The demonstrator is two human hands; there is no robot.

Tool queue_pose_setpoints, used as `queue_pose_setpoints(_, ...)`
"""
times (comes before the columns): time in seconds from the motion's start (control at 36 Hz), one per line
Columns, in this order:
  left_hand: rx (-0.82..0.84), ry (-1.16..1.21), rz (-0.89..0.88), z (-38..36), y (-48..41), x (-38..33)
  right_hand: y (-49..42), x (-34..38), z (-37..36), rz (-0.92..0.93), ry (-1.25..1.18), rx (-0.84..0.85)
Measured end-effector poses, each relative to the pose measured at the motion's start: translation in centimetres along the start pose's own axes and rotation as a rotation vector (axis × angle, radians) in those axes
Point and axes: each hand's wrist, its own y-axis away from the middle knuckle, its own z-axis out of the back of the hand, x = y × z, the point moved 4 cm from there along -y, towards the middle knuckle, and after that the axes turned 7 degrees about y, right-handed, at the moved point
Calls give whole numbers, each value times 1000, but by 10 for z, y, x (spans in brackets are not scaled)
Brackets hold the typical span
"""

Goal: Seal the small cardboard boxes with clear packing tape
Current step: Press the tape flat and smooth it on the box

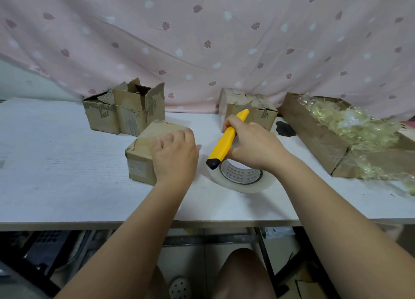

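A small closed cardboard box [141,155] sits mid-table. My left hand [176,155] rests on its top right side, fingers relaxed over the lid. My right hand [251,146] grips a yellow utility knife [226,141] with a black end, held slanted above the roll of clear packing tape [242,178], which lies flat on the table beside the box. No blade shows.
Two open worn boxes [125,110] stand at the back left, and another taped box [258,110] at the back centre. A long cardboard tray [314,137] full of crumpled clear tape lies at the right. A pink curtain [202,40] hangs behind the white table [56,175].
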Motion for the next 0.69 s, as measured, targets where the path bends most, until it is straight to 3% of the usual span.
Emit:
queue_pose_setpoints(0.36, -45, 172, 66, 5, 2, 6, 4, 0, 4, -63, -170, -189)
queue_pose_setpoints(0.56, -54, 201, 62, 5, 3, 6, 3, 14, 34, -62, -502, -436)
queue_pose_setpoints(0.69, -68, 218, 72, 3, 2, 7, -15, 29, 46, -19, -711, -339)
